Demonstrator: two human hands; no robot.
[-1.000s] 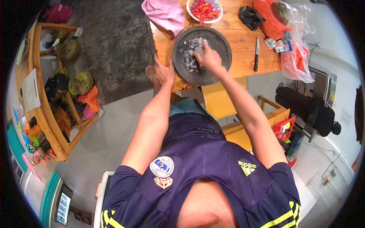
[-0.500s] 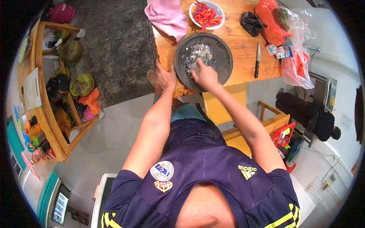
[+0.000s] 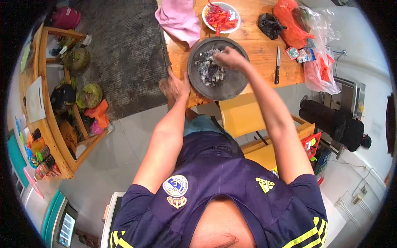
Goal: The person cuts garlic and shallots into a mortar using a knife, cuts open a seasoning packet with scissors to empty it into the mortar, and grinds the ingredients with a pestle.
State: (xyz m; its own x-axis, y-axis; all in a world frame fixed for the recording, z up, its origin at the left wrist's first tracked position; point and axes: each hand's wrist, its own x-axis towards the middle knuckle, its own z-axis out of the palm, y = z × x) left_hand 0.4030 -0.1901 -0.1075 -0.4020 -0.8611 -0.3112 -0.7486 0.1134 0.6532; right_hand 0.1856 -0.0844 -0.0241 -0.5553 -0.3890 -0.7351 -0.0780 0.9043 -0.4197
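On the wooden table (image 3: 264,58) lies a round dark stone dish (image 3: 235,84) with crushed purple and white pieces (image 3: 211,72) in it. My right hand (image 3: 230,59) is closed over the upper right part of the dish; what it grips is hidden under the fingers. My left hand (image 3: 179,86) rests at the table's left edge beside the dish, thumb and fingers apart, holding nothing. Behind the dish stands a white bowl (image 3: 237,25) of red chillies (image 3: 221,17). A pink cloth (image 3: 178,20) lies to the left of the bowl.
A knife (image 3: 278,66) lies right of the dish. Farther right are a black bag (image 3: 269,26), a red bag (image 3: 291,27), small packets (image 3: 305,54) and a clear bag (image 3: 320,76). A yellow chair (image 3: 240,115) stands under the near edge. Another person (image 3: 335,122) is at the right.
My right hand has moved over the dish, first toward me, then away and to the right. The crushed pieces have shifted within the dish. My left hand remains at the table edge.
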